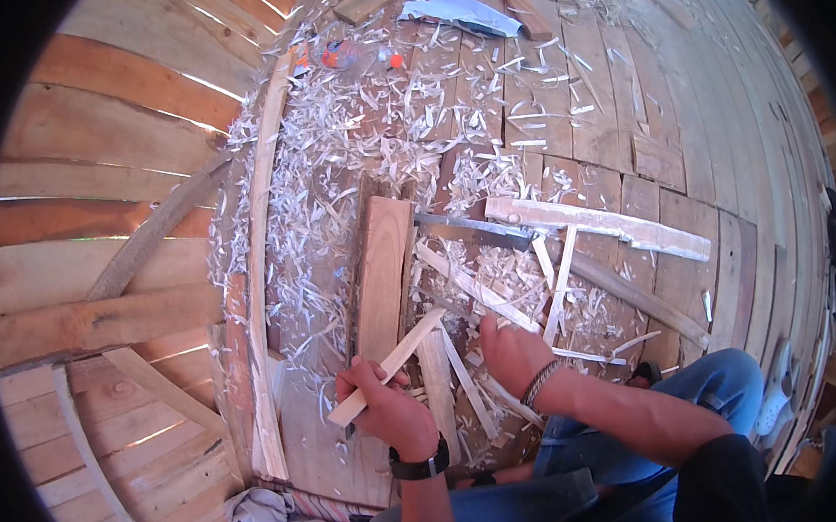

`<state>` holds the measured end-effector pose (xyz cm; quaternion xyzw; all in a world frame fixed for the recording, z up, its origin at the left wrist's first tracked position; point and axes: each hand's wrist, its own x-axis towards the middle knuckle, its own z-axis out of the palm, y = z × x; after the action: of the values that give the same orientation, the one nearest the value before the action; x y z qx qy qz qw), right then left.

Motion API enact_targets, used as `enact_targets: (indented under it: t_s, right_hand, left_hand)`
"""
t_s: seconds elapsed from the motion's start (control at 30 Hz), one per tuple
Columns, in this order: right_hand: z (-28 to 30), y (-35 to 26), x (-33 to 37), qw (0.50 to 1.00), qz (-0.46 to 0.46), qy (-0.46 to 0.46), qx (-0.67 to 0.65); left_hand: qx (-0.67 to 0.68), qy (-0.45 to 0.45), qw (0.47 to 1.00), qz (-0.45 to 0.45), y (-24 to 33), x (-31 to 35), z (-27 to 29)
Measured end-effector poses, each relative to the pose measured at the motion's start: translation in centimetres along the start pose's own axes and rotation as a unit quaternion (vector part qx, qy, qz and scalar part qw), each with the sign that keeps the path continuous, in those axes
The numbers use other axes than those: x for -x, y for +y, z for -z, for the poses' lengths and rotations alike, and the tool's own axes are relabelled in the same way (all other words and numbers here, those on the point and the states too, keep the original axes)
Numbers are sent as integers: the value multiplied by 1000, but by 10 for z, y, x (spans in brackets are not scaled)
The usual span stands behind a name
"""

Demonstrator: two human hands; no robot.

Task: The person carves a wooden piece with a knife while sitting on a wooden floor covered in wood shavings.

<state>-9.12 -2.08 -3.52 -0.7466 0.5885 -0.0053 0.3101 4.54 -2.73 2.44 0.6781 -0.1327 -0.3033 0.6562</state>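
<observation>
Nearest the camera, at 4 to 5 o'clock: dark sleeve (721, 481), beside blue jeans (713, 388). Holds a pale wooden strip (412, 342) in the left hand (394, 411), below centre toward 7 o'clock, fingers wrapped snugly round the lower part; probably gripped there for steadiness, leaving the upper end free and pointing to about 2 o'clock. Has the right hand (517, 355) nearby at 5 o'clock, fingers curled narrow; cannot tell whether holding anything, with the tips hidden. Toward 12 o'clock from the left hand: broad plank (385, 272), laid lengthwise, perhaps for easy reach. Past that, toward 1 o'clock: metal blade (473, 231), perhaps simply set aside, then rough-edged board (622, 229) at 2 o'clock. Toward 11 o'clock: curled shavings (338, 143), long batten (268, 193) and clear bottle (339, 57).
</observation>
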Motion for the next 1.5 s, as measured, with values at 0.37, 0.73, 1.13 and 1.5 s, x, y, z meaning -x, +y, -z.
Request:
enact_targets:
  t_s: [0.37, 0.73, 1.13, 1.5]
  right_hand:
    - [-3, 2, -2, 1000, 7, 10, -13]
    - [-1, 3, -6, 1000, -19, 16, -17]
    - [3, -4, 0, 1000, 0, 9, -13]
    - [-4, 7, -8, 999, -5, 26, -19]
  left_hand:
    - [3, 10, 1000, 8, -3, -3, 3]
    - [58, 27, 998, 23, -8, -12, 10]
    - [51, 17, 998, 26, -11, -14, 17]
    - [54, 34, 997, 34, -12, -17, 15]
